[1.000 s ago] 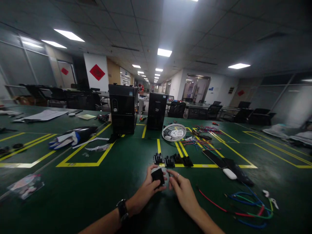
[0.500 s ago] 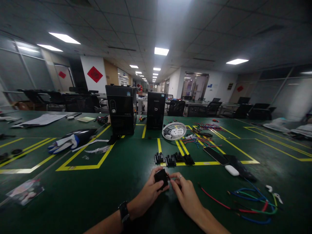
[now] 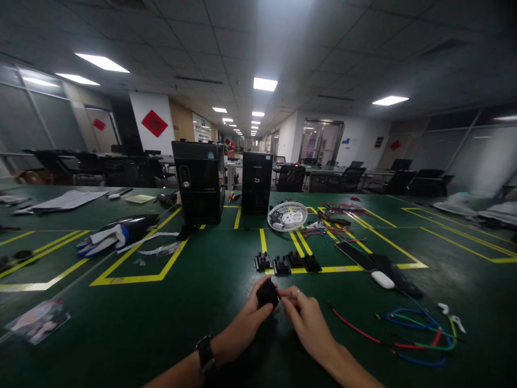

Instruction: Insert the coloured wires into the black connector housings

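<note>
1. Black part [image 3: 267, 292], small and blocky, is held just above the near middle of a green tabletop [image 3: 161, 328]. Its finer details are too dark to make out.
2. It looks like rigid plastic: probably light, stiff, perhaps a little slick on its flat faces. Small projections, if it has any, could be fragile, so the outer side edges seem the best place to take hold.
3. The left hand [image 3: 247, 319], with a dark watch [image 3: 205, 353] at the wrist, has its fingers wrapped behind the part and its thumb pressed along the lower edge.
4. The right hand [image 3: 309, 320] brings thumb and forefinger together at the part's right side; whether something tiny sits between them, I cannot tell.
5. Just beyond the hands stand four black pieces [image 3: 281, 264], grouped close together.
6. To the right lie a phone [image 3: 356, 256], a white case [image 3: 382, 279] and loose coloured wires [image 3: 359, 332].
7. Farther back are a tilted white basket [image 3: 302, 218] and two black computer towers [image 3: 197, 186].
</note>
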`<state>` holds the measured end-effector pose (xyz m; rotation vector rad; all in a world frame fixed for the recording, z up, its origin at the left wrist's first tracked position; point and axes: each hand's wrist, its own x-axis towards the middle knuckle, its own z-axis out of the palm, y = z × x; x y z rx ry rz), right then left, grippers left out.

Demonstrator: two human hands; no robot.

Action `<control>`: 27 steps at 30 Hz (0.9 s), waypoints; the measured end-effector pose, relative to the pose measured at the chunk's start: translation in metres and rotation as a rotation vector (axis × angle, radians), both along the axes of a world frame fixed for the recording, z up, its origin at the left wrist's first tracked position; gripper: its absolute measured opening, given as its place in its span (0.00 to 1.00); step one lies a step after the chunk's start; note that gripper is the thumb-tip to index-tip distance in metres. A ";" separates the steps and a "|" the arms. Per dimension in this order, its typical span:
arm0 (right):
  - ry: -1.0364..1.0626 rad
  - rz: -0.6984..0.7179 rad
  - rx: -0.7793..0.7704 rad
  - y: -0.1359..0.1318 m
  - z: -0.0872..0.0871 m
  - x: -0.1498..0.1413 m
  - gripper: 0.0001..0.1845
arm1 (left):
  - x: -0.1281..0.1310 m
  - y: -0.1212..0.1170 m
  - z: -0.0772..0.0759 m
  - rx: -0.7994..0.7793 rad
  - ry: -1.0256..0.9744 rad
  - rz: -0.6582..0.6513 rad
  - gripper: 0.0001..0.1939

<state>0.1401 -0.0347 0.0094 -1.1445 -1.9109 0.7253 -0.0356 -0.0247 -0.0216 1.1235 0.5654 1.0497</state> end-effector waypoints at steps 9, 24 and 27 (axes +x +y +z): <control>-0.061 0.015 0.112 0.000 0.000 0.001 0.12 | -0.004 -0.004 0.010 0.083 0.201 0.027 0.30; -0.030 0.054 0.180 -0.004 0.013 0.006 0.17 | 0.004 -0.008 0.011 -0.097 0.058 0.053 0.32; -0.014 0.045 0.198 -0.004 0.010 0.006 0.17 | 0.007 -0.006 0.006 -0.108 0.020 0.070 0.31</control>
